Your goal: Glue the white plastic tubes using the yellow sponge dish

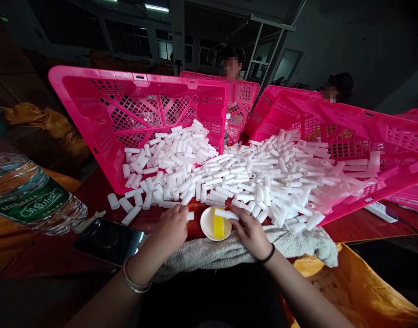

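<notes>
My right hand [252, 230] pinches a short white plastic tube [226, 214], held level over a small white dish [205, 223]. In that dish lies a yellow block [219, 226], perhaps a sponge. My left hand [173, 225] is closed left of the dish, and a white tube end [190, 216] sticks out from its fingers toward the dish. Just beyond both hands spreads a large heap of loose white tubes [236, 171]. Beneath my wrists a grey towel [209, 255] lies along the table's front edge.
Two pink crates [144, 79] [376, 120] lie tipped toward me, tubes spilling from them onto the red table [99, 193]. At left are a large water bottle [34, 196] and a dark phone [109, 239]. An orange sack [352, 291] is at lower right. Two people sit beyond the crates.
</notes>
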`<state>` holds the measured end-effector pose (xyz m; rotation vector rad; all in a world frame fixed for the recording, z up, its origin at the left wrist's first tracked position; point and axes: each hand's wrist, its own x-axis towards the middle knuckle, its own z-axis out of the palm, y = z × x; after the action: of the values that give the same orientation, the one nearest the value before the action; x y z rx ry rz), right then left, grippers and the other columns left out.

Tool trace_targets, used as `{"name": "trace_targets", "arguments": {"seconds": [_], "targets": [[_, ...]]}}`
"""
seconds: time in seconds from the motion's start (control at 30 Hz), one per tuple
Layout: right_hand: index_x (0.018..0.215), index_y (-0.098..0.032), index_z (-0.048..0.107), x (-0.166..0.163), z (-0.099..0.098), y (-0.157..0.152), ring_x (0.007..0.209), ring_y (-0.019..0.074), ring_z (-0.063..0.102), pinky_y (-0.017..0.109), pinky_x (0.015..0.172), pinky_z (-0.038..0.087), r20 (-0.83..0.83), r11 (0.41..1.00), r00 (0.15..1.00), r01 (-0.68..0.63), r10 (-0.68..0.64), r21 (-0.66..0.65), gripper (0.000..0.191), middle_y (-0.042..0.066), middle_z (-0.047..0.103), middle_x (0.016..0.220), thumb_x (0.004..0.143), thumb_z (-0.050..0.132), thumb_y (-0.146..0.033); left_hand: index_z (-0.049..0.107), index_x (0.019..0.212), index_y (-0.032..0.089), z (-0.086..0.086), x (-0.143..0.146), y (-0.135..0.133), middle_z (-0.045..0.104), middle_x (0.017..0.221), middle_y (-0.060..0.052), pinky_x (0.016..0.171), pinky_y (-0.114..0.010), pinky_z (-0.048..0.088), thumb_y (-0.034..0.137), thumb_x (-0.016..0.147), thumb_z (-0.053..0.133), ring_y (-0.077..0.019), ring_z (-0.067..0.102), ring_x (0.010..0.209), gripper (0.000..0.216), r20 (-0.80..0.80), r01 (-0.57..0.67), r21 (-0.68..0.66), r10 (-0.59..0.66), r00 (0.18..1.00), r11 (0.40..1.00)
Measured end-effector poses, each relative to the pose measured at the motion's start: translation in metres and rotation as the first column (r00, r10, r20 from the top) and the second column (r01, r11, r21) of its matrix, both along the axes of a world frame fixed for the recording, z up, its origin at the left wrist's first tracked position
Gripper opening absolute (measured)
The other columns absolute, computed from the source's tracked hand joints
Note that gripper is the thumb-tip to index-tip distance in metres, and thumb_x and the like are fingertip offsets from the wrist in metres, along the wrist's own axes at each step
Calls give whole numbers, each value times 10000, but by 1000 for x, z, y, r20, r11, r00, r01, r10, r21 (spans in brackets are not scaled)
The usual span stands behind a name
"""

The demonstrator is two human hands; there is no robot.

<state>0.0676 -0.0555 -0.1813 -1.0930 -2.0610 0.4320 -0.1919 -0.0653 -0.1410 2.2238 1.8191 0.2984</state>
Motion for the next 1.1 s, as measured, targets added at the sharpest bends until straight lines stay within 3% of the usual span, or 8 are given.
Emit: {"name": "trace_targets", "arguments": {"seconds": [0.07, 0.17, 0.27, 0.37, 0.67, 0.8, 0.97, 1.1], "targets": [[1202, -187, 592, -1, -5, 5, 1079, 241, 610, 424, 919, 527, 9, 996, 998, -56, 55, 67, 290, 145, 645, 1132, 932, 485, -209, 533, 1132, 181, -3, 6, 2, 588, 1176, -124, 961, -408, 454, 188, 867, 514, -262, 553, 1131, 265, 209, 53, 2, -52, 976, 999], [1082, -195, 641, 2, -1, 9, 1089, 241, 595, 422, 906, 522, 22, 981, 986, -166, 165, 104, 223, 135, 638, 1096, 911, 501, -171, 411, 1293, 200, -11, 14, 4, 466, 1377, -144, 1047, -420, 410, 405, 710, 754, -280, 462, 1270, 707, 417, 116, -46, -86, 905, 992], [1154, -189, 585, 2, 5, 8, 1017, 225, 625, 378, 828, 553, -61, 986, 987, -154, 149, -71, 254, 135, 637, 1085, 914, 518, -236, 357, 1354, 179, -18, 23, 6, 420, 1423, -175, 1081, -462, 373, 417, 535, 870, -320, 402, 1321, 996, 465, 163, -67, -114, 878, 984], [1110, -179, 597, 0, 8, 7, 912, 209, 647, 361, 786, 557, -112, 971, 991, -99, 75, -218, 232, 120, 651, 1001, 925, 503, -283, 394, 1336, 168, -22, 28, 9, 464, 1391, -173, 1078, -470, 375, 374, 528, 879, -326, 422, 1304, 964, 473, 182, -61, -132, 871, 981], [1052, -184, 607, -1, 7, 9, 864, 210, 643, 357, 741, 558, -136, 964, 989, -89, 56, -251, 204, 95, 642, 922, 927, 499, -302, 454, 1271, 194, -26, 27, 11, 527, 1323, -138, 1034, -481, 415, 351, 516, 878, -330, 484, 1238, 880, 487, 199, -13, -167, 857, 980], [982, -179, 633, 0, 10, 6, 989, 241, 609, 409, 845, 529, -89, 992, 992, -100, 93, -75, 162, 128, 612, 1006, 901, 532, -276, 456, 1264, 203, -26, 27, 12, 524, 1324, -138, 1034, -482, 407, 376, 523, 871, -334, 478, 1238, 867, 472, 206, -23, -171, 865, 978], [1071, -187, 606, 2, 7, 4, 903, 217, 663, 362, 772, 567, -61, 985, 997, -58, 49, -165, 203, 106, 666, 992, 934, 490, -282, 455, 1256, 215, -27, 25, 15, 536, 1293, -121, 1018, -464, 418, 389, 523, 871, -321, 495, 1210, 860, 441, 222, 0, -199, 875, 975], [974, -183, 652, 6, 3, 2, 985, 240, 633, 399, 824, 549, 34, 990, 993, -114, 111, 80, 159, 125, 645, 1008, 906, 512, -218, 453, 1242, 194, -21, 24, 15, 506, 1316, -137, 1055, -503, 372, 438, 622, 810, -341, 431, 1268, 756, 332, 300, 106, -318, 888, 948]]}}
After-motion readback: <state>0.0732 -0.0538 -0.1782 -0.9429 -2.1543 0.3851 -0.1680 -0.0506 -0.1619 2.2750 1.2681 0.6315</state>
